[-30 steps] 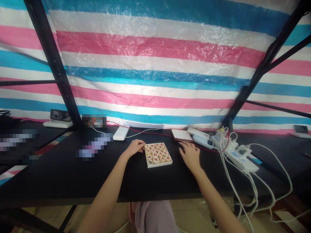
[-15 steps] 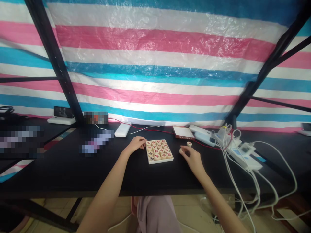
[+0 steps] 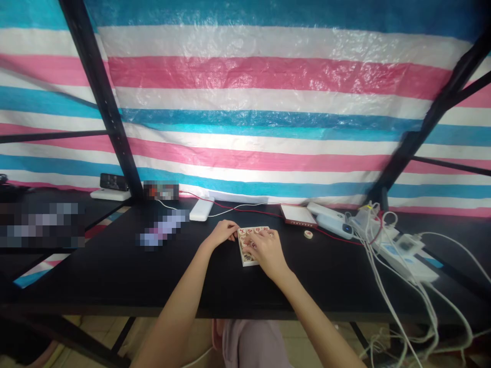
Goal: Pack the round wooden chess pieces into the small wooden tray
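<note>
A small white tray [image 3: 245,261] of round wooden chess pieces with red characters sits on the black table [image 3: 115,276]. My left hand [image 3: 221,233] rests at the tray's far left corner, its curled fingers pressed against the rim. My right hand [image 3: 265,250] lies over most of the tray with its fingers bent down onto the pieces; what they hold, if anything, is hidden. One loose chess piece [image 3: 308,234] lies on the table to the right of the tray, apart from both hands.
Behind the tray are a white power bank [image 3: 201,209], a flat red-edged box [image 3: 298,215] and white and blue devices [image 3: 330,220]. A power strip [image 3: 402,250] with tangled white cables fills the right side. Black frame posts [image 3: 111,122] stand against a striped tarp.
My right hand has moved left from the loose pieces beside the tray to over the tray. Of the two loose pieces seen earlier, one remains on the table. The left hand has stayed put.
</note>
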Available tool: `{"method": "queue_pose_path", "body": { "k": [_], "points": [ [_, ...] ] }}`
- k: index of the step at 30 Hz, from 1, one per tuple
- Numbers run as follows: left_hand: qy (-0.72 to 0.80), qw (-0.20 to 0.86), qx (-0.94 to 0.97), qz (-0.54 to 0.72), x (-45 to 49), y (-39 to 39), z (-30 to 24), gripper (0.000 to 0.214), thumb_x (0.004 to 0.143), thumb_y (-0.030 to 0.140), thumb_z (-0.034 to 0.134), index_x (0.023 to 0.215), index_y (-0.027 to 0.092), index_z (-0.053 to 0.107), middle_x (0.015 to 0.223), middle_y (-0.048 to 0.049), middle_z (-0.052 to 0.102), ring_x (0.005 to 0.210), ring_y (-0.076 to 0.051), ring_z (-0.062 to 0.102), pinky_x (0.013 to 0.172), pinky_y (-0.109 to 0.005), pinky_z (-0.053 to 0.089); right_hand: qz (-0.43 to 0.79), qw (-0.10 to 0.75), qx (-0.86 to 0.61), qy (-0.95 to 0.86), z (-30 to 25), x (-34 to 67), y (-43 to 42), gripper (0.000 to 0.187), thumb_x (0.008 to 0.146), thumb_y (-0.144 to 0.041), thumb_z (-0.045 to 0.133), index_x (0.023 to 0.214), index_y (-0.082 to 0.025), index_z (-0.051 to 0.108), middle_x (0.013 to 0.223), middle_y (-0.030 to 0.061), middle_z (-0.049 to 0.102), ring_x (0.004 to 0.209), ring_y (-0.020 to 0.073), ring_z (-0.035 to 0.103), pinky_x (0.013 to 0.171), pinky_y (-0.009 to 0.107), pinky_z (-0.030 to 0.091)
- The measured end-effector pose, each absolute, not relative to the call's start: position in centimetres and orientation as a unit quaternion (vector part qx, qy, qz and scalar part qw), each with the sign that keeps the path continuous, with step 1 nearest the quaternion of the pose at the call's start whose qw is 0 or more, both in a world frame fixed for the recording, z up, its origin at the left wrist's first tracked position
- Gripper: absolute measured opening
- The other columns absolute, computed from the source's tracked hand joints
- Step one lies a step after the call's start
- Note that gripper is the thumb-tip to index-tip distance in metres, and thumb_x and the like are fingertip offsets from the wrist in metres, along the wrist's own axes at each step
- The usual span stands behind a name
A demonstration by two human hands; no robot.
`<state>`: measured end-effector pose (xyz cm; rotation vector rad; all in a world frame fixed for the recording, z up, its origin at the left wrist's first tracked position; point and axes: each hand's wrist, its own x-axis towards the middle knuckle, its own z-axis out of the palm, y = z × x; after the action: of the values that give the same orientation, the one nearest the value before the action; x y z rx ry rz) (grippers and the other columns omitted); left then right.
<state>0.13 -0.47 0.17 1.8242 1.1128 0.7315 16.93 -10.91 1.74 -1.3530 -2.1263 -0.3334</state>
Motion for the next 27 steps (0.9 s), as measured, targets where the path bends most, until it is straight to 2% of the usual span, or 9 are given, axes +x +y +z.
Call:
{"method": "queue_pose_path", "body": {
  "k": [3, 7, 19, 24, 27],
  "points": [
    [0.445, 0.431, 0.727, 0.295, 0.2, -0.5, 0.3, 0.022, 0.078, 0.025, 0.05, 0.077, 0.011, 0.067, 0.058, -0.001, 0.062, 0.047, -0.009, 0.059, 0.049, -0.019, 0.046, -0.114, 0.303, -0.498, -0.805, 1.5, 17.2, -10.9, 0.012, 0.082, -0.031, 0.063, 0.074, -0.023, 0.06, 0.074, -0.0028, 0.07, 0.079, 0.0158, 0.057, 0.08, 0.035, 0.023],
    [0.445, 0.436, 0.725, 0.295, 0.2, -0.6, 0.4, 0.022, 0.078, 0.026, 0.05, 0.076, 0.011, 0.067, 0.059, -0.0012, 0.062, 0.047, -0.008, 0.058, 0.049, -0.019, 0.046, -0.099, 0.308, -0.494, -0.807, 1.5, 17.3, -11.3, 0.008, 0.085, -0.03, 0.06, 0.08, -0.024, 0.063, 0.08, -0.0028, 0.072, 0.083, 0.0153, 0.057, 0.08, 0.035, 0.023],
    [0.439, 0.432, 0.731, 0.294, 0.1, -0.7, 0.4, 0.024, 0.079, 0.028, 0.05, 0.075, 0.011, 0.066, 0.06, -0.002, 0.063, 0.046, -0.008, 0.057, 0.049, -0.019, 0.046, -0.055, 0.31, -0.493, -0.811, 1.3, 17.7, -11.9, 0.018, 0.089, -0.037, 0.052, 0.09, -0.03, 0.069, 0.106, -0.0013, 0.068, 0.101, 0.0187, 0.052, 0.086, 0.037, 0.026],
    [0.436, 0.434, 0.731, 0.295, 0.1, -0.5, 0.1, 0.025, 0.078, 0.03, 0.05, 0.076, 0.011, 0.066, 0.06, -0.0017, 0.063, 0.047, -0.008, 0.057, 0.05, -0.019, 0.046, -0.088, 0.298, -0.522, -0.795, 2.0, 17.6, -12.2, 0.025, 0.092, -0.035, 0.046, 0.109, -0.032, 0.064, 0.122, 0.0017, 0.06, 0.109, 0.0204, 0.048, 0.086, 0.038, 0.029],
    [0.436, 0.435, 0.731, 0.296, 0.0, -0.3, -0.1, 0.026, 0.078, 0.031, 0.05, 0.078, 0.011, 0.067, 0.061, -0.0017, 0.063, 0.047, -0.008, 0.058, 0.049, -0.019, 0.046, -0.097, 0.28, -0.524, -0.798, 1.9, 17.6, -12.0, 0.027, 0.093, -0.035, 0.044, 0.112, -0.033, 0.062, 0.126, 0.0023, 0.057, 0.112, 0.0217, 0.047, 0.089, 0.04, 0.03]
  ]
}}
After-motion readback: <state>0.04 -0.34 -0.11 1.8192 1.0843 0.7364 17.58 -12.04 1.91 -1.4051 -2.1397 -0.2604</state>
